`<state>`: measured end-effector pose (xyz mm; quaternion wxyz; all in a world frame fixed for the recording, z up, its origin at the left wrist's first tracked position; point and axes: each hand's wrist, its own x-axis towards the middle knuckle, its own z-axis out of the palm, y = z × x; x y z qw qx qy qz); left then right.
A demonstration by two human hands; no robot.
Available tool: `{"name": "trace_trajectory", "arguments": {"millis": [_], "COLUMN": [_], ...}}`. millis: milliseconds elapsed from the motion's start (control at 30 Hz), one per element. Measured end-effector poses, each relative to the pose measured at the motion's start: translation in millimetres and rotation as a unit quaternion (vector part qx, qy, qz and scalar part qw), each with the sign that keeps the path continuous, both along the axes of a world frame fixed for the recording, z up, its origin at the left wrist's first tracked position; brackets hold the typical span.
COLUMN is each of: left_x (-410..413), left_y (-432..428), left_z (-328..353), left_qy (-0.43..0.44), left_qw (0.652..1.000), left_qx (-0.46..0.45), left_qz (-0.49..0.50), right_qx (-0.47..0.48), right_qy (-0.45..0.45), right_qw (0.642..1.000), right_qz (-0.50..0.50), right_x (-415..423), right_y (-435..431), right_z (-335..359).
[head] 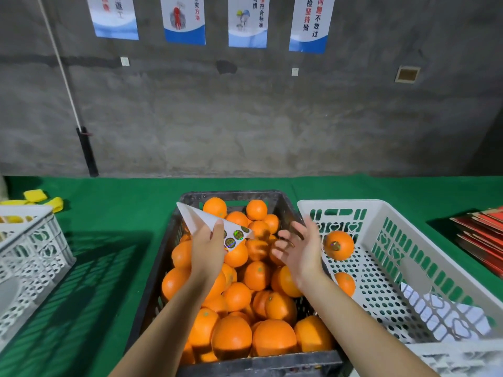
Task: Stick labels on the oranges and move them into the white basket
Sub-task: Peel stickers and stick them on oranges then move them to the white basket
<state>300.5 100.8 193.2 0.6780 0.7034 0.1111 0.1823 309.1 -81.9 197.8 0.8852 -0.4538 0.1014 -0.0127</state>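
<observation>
**Inspector:** Oranges [239, 297] fill the black crate [261, 361] nearest us, heaped to the rim. How would you rate them for handling?

**Onlooker:** I judge them firm and fairly heavy for their size, round, with a waxy peel that could slip. They would likely roll if set down carelessly, and bruise if dropped hard. Best taken round the widest part with spread fingers, from the top of the heap, so the pile does not shift.

**Inspector:** State of each grip?

**Onlooker:** Left hand [208, 247] pinches a white label sheet [215, 227] over the crate, thumb on top; several shiny round stickers show at its lower edge. The sheet looks thin and floppy, easily creased. Right hand [299, 250] is released, fingers spread and empty, hanging above the crate's right side, blurred.

**Inspector:** And the destination?

**Onlooker:** White basket [397, 232] stands just beside the crate on the right, on the green table [114, 213]. One labelled orange [339, 245] appears just beyond the open hand, over the basket floor; whether airborne or resting I cannot tell. A second orange [345, 283] lies nearer us, with some white paper [446, 314] in the near corner.

**Inspector:** Further off?

**Onlooker:** Another white crate [30, 257] at left, yellow pieces [43, 198] behind it, red stacked cartons [481, 238] at right, posters [311, 23] on the grey wall.
</observation>
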Motion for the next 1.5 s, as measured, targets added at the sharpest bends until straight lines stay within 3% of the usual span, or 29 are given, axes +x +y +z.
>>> {"name": "trace_trajectory", "arguments": {"millis": [33, 67, 133, 167, 267, 367, 500, 633, 867, 1133, 1300, 1367, 1500], "left_x": [0, 0, 0, 0, 0, -1, 2, 0, -1, 4, 9, 9, 8], "left_y": [-1, -2, -3, -3, -4, -6, -5, -6, -7, 0, 6, 6, 4], "left_z": [0, 0, 0, 0, -2, -3, -2, -2, -1, -1, 1, 0, 0], "left_qy": [0.0, -0.001, -0.009, -0.006, 0.048, 0.091, 0.123, 0.128, 0.094, 0.072, 0.053, 0.056, 0.054], "left_qw": [1.0, 1.0, 0.999, 0.998, 0.99, 0.972, 0.954, 0.964, 0.977, 0.988, 0.992, 0.992, 0.994], "left_qx": [-0.003, -0.002, 0.001, -0.003, -0.041, -0.076, -0.141, -0.094, -0.054, -0.091, -0.111, -0.111, -0.091], "left_qz": [-0.013, -0.024, -0.045, -0.058, -0.129, -0.203, -0.234, -0.213, -0.185, -0.105, -0.007, -0.004, -0.016], "right_qx": [-0.12, -0.261, -0.499, -0.561, -0.631, -0.658, -0.661, -0.674, -0.658, -0.521, -0.344, -0.297, -0.251], "right_qy": [-0.046, -0.112, -0.241, -0.278, -0.321, -0.328, -0.304, -0.288, -0.277, -0.284, -0.088, -0.04, -0.04], "right_qw": [0.992, 0.959, 0.832, 0.779, 0.704, 0.674, 0.681, 0.675, 0.698, 0.804, 0.935, 0.953, 0.962], "right_qz": [0.0, -0.007, -0.033, -0.045, -0.052, -0.072, -0.08, -0.086, -0.058, -0.043, 0.014, 0.033, 0.099], "right_x": [-4, -9, -17, -19, -20, -18, -15, -11, -11, -15, -8, -6, -7], "right_y": [5, 10, 19, 21, 25, 22, 22, 22, 21, 22, 19, 17, 22], "right_z": [-2, -5, -15, -18, -22, -24, -26, -29, -26, -20, -16, -15, -15]}}
